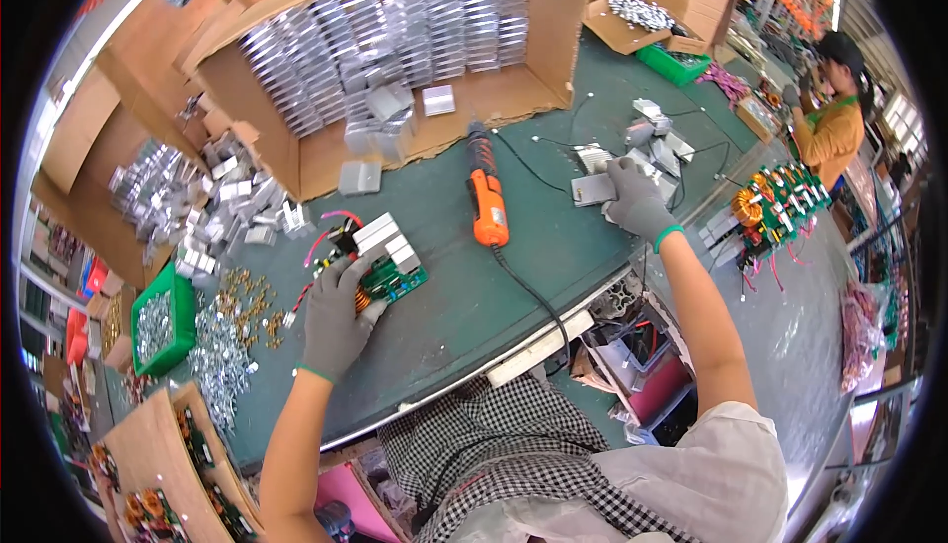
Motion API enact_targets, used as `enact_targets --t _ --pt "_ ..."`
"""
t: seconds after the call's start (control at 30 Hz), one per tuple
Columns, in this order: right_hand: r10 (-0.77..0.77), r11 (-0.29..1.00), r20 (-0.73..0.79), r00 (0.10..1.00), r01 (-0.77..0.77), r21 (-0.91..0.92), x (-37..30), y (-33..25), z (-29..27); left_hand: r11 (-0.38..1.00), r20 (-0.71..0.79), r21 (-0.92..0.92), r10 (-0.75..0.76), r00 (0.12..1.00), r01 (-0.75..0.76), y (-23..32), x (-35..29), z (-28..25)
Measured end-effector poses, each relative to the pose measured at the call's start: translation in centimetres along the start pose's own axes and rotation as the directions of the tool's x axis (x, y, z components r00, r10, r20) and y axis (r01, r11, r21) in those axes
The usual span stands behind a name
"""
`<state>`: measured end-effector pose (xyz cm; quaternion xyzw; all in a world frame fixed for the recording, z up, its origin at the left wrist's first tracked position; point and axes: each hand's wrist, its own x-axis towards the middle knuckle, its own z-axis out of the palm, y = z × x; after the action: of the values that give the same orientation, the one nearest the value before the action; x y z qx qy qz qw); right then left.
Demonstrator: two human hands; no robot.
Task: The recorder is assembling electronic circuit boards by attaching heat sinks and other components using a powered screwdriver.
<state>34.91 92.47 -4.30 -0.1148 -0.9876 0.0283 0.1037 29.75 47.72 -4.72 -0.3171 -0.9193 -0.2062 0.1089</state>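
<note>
My left hand [339, 321], in a grey glove, is closed on the near left side of a green circuit board [408, 283]. Silver finned heat sinks [376, 234] stand on that board, and red and black wires stick out at its far left. At the right, my gloved right hand [639, 205] has its fingers closed on a flat silver heat sink [592, 190], beside a small pile of heat sinks [664, 148] with thin black leads. Between the hands an orange electric screwdriver [488, 207] lies on the green bench, its cord running toward me.
A cardboard box [548, 79] with stacked heat sinks stands at the back. Loose heat sinks [232, 197] and scattered screws [225, 355] lie at left, by a green bin [181, 321]. Assembled boards [775, 207] sit at right. A co-worker [837, 128] is at far right.
</note>
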Motion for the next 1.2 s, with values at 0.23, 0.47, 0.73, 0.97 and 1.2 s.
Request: enact_targets --t 0.23,0.47,0.73,0.97,1.2 --pt "-0.042 0.874 -0.202 0.978 0.134 0.467 0.4 -5.4 -2.3 0.991 -0.122 0.113 0.082 0.989 -0.068 1.8 -0.4 -2.5" --pt "-0.446 0.557 -0.627 0.639 0.746 0.365 -3.6 -18.5 -9.5 0.321 0.057 -0.945 -0.048 0.997 0.07 6.9 1.8 -3.4" --pt "-0.722 0.372 -0.586 0.367 0.921 0.119 -3.6 -22.8 -8.0 0.08 0.259 -0.957 -0.187 0.948 0.277 5.5 1.0 -7.7" --pt "-0.759 0.415 -0.441 0.479 0.878 0.239 -2.2 -23.9 -7.1 0.198 0.166 -0.953 -0.292 0.942 0.229 1.4 1.8 -6.7" --pt "-0.778 0.501 -0.274 0.566 0.821 0.273 0.7 -24.7 -4.3 0.621 0.162 -0.688 -0.372 0.914 0.375 -0.2 2.8 -5.0"
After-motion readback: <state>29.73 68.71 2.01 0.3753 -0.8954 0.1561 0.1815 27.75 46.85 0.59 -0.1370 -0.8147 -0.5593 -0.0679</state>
